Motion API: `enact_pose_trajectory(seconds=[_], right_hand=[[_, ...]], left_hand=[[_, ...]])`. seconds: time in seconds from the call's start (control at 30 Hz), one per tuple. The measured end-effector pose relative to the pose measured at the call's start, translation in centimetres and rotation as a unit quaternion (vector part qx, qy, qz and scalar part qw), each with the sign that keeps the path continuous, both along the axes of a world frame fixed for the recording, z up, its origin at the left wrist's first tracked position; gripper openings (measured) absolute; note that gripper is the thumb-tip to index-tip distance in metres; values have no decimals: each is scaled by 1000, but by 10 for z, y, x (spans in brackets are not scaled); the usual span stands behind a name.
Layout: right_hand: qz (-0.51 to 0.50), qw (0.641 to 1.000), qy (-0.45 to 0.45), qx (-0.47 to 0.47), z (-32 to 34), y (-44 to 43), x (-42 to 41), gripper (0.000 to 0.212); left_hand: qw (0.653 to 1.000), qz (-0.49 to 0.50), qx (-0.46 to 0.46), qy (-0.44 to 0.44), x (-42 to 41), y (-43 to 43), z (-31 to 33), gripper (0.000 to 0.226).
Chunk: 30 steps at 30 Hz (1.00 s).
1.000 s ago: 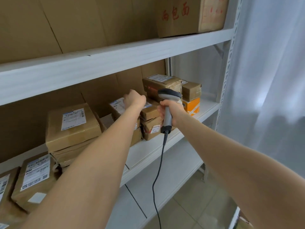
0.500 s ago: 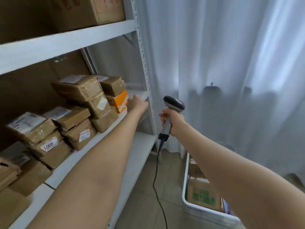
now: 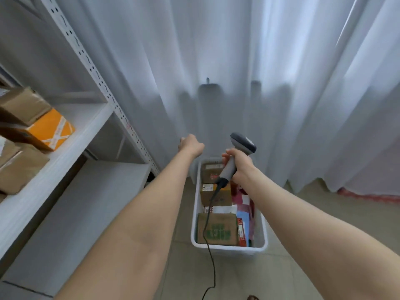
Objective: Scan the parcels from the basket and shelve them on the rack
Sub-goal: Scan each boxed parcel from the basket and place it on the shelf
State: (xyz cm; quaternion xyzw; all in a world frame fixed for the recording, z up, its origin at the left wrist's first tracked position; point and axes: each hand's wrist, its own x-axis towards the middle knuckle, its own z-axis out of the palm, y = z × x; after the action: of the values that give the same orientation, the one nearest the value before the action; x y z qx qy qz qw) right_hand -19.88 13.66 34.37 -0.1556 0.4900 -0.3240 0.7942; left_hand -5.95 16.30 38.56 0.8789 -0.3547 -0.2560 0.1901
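White curtain (image 3: 216, 50) — scanner (image 3: 242, 143) cord (image 3: 205, 224) crosses basket (image 3: 229, 249).

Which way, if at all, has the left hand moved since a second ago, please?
Yes: the left hand has withdrawn rightward off the rack, toward the basket.

My single head-worn camera looks forward and down at the basket (image 3: 229, 249) on the floor (image 3: 188, 278), the rack (image 3: 65, 148) along its left edge.
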Motion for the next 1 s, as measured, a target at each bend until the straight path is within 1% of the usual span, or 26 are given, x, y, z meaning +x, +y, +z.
enact_pose_trajectory(seconds=[0.07, 0.23, 0.5, 0.63, 0.73, 0.87, 1.0], right_hand=[[-6, 1000, 9, 10, -22, -19, -13, 2], [-22, 998, 36, 42, -76, -55, -23, 3], [-36, 993, 76, 86, -157, -119, 6, 7], [-25, 990, 103, 94, -210, -155, 33, 20], [-15, 988, 114, 103, -259, -181, 50, 34], [-23, 983, 158, 95, -340, -223, 69, 52], [15, 976, 199, 90, -428, -261, 93, 71]], left_hand=[[1000, -10, 16, 15, -11, -17, -21, 47], [998, -11, 55, 26, -12, -47, -76, 44], [993, -8, 92, 70, 17, -109, -173, 46], [989, 14, 101, 103, 36, -139, -236, 51], [987, 28, 110, 115, 54, -160, -290, 54], [984, 64, 100, 134, 79, -193, -368, 56], [983, 97, 90, 127, 104, -224, -455, 56]])
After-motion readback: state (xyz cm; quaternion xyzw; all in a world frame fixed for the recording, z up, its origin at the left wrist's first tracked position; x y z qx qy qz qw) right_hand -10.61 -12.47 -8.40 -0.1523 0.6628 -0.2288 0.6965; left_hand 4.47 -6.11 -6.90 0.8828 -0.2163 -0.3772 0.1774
